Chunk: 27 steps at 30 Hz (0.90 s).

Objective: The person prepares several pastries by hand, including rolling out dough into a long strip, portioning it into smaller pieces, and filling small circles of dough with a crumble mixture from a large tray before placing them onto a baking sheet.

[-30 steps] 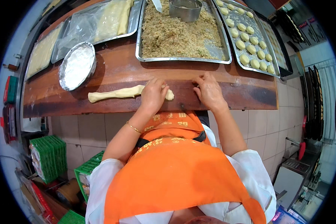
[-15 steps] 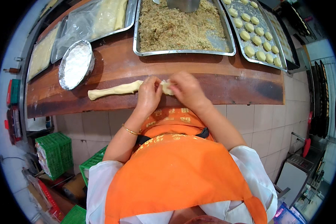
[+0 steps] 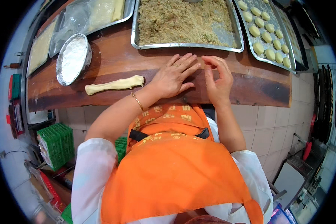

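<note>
My left hand (image 3: 171,78) lies palm down with fingers stretched over the wooden table (image 3: 112,69); whatever is under its palm is hidden. My right hand (image 3: 219,82) is beside it, its fingers loosely bent and apart, with nothing visible in them. Left of my hands, a pale dough strip (image 3: 114,85) rests on the wood, with a ragged right end. Farther left stands an oval metal bowl of white powder (image 3: 72,59).
A tray of crumbly filling (image 3: 186,24) sits behind my hands, a tray of dough rounds (image 3: 267,37) at right. Dough sheets under plastic (image 3: 100,15) and another tray of dough (image 3: 39,50) are at left. Green crates (image 3: 54,145) stand below.
My left hand has turned from a grip on the dough into a flat spread, shifted right. My right hand reached to the dough, then drew back right. The strip's lumpy right end has gone from sight.
</note>
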Motion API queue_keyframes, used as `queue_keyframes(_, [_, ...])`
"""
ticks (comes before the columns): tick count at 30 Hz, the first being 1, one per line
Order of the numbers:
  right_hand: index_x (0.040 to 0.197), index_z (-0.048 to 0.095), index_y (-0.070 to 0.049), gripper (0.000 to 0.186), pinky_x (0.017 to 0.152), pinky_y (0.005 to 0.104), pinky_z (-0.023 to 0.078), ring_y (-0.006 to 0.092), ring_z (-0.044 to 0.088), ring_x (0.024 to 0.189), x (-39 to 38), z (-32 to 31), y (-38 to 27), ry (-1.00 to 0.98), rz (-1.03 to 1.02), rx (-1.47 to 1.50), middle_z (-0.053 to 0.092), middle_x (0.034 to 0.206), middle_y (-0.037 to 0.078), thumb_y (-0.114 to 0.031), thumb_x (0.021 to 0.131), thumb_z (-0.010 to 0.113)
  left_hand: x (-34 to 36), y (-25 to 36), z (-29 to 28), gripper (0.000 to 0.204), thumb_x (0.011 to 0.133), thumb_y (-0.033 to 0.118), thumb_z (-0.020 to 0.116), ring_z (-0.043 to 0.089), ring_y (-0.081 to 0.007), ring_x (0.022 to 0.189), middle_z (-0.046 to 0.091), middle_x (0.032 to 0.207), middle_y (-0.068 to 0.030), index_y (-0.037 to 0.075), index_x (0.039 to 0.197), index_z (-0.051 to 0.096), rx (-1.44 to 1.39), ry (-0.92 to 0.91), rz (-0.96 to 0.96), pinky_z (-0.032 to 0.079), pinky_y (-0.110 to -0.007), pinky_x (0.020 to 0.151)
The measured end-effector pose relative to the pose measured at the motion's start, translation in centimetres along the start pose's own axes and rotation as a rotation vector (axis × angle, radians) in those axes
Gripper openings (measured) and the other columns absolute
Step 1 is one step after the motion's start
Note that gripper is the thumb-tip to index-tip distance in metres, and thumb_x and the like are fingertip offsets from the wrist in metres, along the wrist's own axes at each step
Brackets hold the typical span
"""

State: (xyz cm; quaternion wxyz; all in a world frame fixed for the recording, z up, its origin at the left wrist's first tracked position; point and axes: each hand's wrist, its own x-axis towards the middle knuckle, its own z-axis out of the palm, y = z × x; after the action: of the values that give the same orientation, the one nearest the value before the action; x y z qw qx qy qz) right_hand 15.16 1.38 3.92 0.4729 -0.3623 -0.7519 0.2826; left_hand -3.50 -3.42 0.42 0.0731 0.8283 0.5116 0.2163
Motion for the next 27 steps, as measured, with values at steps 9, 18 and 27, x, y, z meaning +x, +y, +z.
queue_keyframes(9, [0.109,0.068,-0.004,0.023,0.081,0.0314,0.053,0.0231,0.066,0.094,0.6,-1.3,0.0,0.076,0.049,0.098,0.068,0.104,0.011,0.004,0.089,0.059,1.8,-1.0,0.3,0.064,0.096,0.042,0.056,0.033,-0.0323,0.145,0.038,0.155,-0.0154,0.013,0.150,0.039,0.033,-0.145,0.002,0.023,-0.052,0.119])
queue_keyframes(18, [0.107,0.069,-0.003,0.018,0.076,0.0284,0.052,0.0180,0.066,0.086,-1.6,-3.3,1.4,0.089,0.238,0.166,0.068,0.097,0.009,0.000,0.091,0.061,2.3,-2.4,-0.2,0.058,0.092,0.027,0.061,0.044,-0.0305,0.136,0.048,0.145,-0.0156,0.005,0.144,0.045,0.085,-0.137,0.026,0.030,-0.046,0.114])
queue_keyframes(27, [0.099,0.069,0.000,0.017,0.074,0.0401,0.054,0.0330,0.069,0.085,6.3,-3.9,4.5,-0.190,0.022,-0.299,0.069,0.089,0.019,-0.009,0.085,0.072,-0.7,0.3,-1.4,0.067,0.093,0.040,0.061,0.024,-0.0326,0.149,0.027,0.161,-0.0150,0.016,0.151,0.040,0.121,-0.169,-0.047,0.018,-0.051,0.121])
